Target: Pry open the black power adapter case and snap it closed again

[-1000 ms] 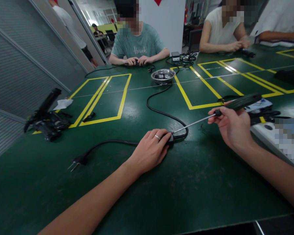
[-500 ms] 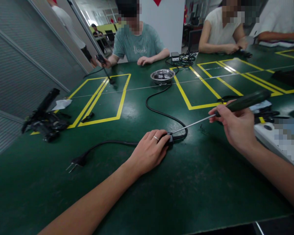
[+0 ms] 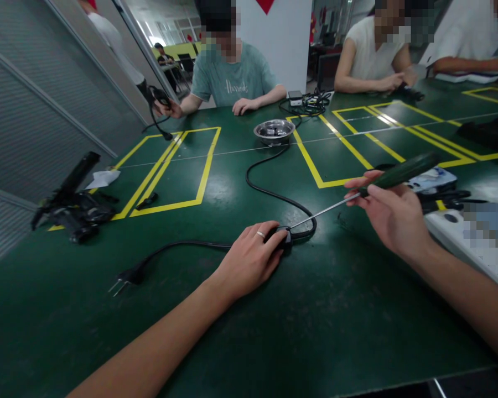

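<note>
Across the table, a co-worker's hand (image 3: 171,109) has lifted its cable (image 3: 155,113).

Left hand (image 3: 249,260) lies palm down, fingers curled forward. Right hand (image 3: 392,213) is raised, fingers pinched closed, forearm stretched inward.

Only legible text: pale script "Harrods" across the chest of the teal T-shirt (image 3: 236,77) worn by a person at the table's far edge.
</note>
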Tool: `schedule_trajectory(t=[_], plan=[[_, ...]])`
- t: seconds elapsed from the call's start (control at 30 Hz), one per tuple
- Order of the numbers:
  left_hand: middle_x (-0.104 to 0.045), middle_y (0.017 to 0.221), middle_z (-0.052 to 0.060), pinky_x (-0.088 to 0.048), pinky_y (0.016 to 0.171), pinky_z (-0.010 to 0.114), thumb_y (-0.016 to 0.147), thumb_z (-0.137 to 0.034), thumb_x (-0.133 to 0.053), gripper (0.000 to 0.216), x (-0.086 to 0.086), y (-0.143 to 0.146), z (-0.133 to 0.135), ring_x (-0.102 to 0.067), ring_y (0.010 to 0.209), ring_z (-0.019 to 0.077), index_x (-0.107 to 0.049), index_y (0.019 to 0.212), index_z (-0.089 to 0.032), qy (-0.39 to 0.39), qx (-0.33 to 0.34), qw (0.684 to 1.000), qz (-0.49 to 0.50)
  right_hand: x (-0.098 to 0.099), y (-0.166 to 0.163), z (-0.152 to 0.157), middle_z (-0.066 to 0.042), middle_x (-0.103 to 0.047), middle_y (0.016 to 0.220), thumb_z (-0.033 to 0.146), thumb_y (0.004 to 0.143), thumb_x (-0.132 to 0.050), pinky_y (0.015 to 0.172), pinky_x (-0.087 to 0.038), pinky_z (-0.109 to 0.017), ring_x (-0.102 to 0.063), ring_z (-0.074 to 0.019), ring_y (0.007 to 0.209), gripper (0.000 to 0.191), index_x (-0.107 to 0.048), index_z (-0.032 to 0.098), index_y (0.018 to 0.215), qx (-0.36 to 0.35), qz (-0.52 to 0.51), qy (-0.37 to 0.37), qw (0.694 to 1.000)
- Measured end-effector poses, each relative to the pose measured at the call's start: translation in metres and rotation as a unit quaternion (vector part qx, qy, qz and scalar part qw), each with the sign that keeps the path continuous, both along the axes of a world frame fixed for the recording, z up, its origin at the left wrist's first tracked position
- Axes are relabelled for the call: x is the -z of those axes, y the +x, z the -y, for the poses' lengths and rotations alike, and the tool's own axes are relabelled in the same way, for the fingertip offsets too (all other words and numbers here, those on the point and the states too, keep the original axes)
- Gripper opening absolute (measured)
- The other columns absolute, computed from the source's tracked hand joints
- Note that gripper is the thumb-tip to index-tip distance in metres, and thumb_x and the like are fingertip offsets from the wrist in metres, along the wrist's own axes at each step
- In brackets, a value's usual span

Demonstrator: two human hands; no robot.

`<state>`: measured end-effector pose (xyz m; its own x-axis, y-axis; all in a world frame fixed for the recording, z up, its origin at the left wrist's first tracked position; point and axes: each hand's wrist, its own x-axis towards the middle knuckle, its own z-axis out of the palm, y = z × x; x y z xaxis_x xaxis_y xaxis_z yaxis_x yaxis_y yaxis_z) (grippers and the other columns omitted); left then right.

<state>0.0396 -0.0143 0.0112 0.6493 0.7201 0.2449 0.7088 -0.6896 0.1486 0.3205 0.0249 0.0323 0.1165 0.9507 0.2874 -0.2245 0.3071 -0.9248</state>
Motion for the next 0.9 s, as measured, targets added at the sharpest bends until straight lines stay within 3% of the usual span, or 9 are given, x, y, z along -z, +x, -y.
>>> schedule_trajectory(t=[0.13, 0.23, 0.37, 0.5, 0.6, 0.7, 0.9], plan=[[-0.048, 0.132, 0.014, -0.044, 0.1, 0.045, 0.094, -0.025, -0.046, 0.039, 0.0, 0.0, -0.001, -0.05, 0.118, 0.027, -0.047, 0.132, -0.017, -0.014, -0.009, 1.0, -0.009, -0.004, -0.002, 0.001, -0.001, -0.069, 0.078, 0.031, 0.08, -0.068, 0.059, -0.056, -0.03, -0.065, -0.0137, 0.062, 0.017, -0.06, 0.019, 0.089, 0.041, 0.027, -0.006, 0.999], [-0.046, 0.135, 0.014, -0.042, 0.102, 0.045, 0.095, -0.027, -0.045, 0.039, -0.001, -0.001, -0.001, -0.049, 0.119, 0.0271, -0.046, 0.133, -0.018, -0.027, -0.017, 0.999, -0.017, -0.009, 0.004, -0.005, 0.003, -0.061, 0.065, 0.033, 0.083, -0.063, 0.047, -0.051, -0.026, -0.058, -0.011, 0.052, 0.014, -0.057, 0.02, 0.083, 0.109, -0.021, 0.035, 0.993], [-0.045, 0.136, 0.015, -0.042, 0.102, 0.046, 0.093, -0.037, -0.048, 0.045, -0.005, -0.008, -0.002, -0.05, 0.118, 0.0281, -0.042, 0.133, -0.016, -0.047, -0.033, 0.998, -0.004, -0.013, 0.024, -0.02, 0.007, -0.047, 0.05, 0.031, 0.087, -0.055, 0.031, -0.034, -0.023, -0.043, -0.0102, 0.037, 0.008, -0.054, 0.024, 0.083, 0.262, -0.005, 0.125, 0.957], [-0.049, 0.131, 0.015, -0.042, 0.101, 0.049, 0.089, -0.043, -0.054, 0.049, -0.013, -0.022, -0.005, -0.051, 0.115, 0.0298, -0.043, 0.127, -0.016, -0.066, -0.045, 0.997, 0.005, -0.01, 0.037, -0.029, 0.008, -0.048, 0.052, 0.032, 0.09, -0.053, 0.03, -0.03, -0.024, -0.042, -0.0101, 0.036, 0.007, -0.051, 0.026, 0.089, 0.344, 0.067, 0.166, 0.922], [-0.053, 0.125, 0.012, -0.046, 0.095, 0.045, 0.089, -0.041, -0.055, 0.043, -0.019, -0.032, -0.008, -0.055, 0.107, 0.0265, -0.045, 0.124, -0.019, -0.121, -0.043, 0.992, 0.021, -0.006, 0.034, -0.028, 0.008, -0.049, 0.055, 0.032, 0.089, -0.055, 0.031, -0.032, -0.024, -0.043, -0.0091, 0.037, 0.007, -0.052, 0.026, 0.092, 0.346, 0.08, 0.162, 0.921], [-0.056, 0.12, 0.008, -0.049, 0.089, 0.04, 0.089, -0.035, -0.056, 0.032, -0.019, -0.038, -0.012, -0.058, 0.1, 0.0221, -0.048, 0.118, -0.022, -0.182, -0.029, 0.981, 0.058, -0.004, 0.027, -0.022, 0.006, -0.054, 0.061, 0.036, 0.09, -0.057, 0.036, -0.035, -0.024, -0.046, -0.009, 0.044, 0.007, -0.056, 0.032, 0.095, 0.302, 0.082, 0.143, 0.939], [-0.057, 0.125, 0.006, -0.047, 0.096, 0.038, 0.087, -0.032, -0.061, 0.026, -0.011, -0.037, -0.016, -0.057, 0.111, 0.0211, -0.052, 0.109, -0.022, -0.214, -0.023, 0.964, 0.154, -0.005, 0.024, -0.02, 0.004, -0.056, 0.062, 0.037, 0.089, -0.056, 0.04, -0.042, -0.025, -0.051, -0.0108, 0.048, 0.007, -0.058, 0.031, 0.093, 0.26, 0.023, 0.12, 0.958]])
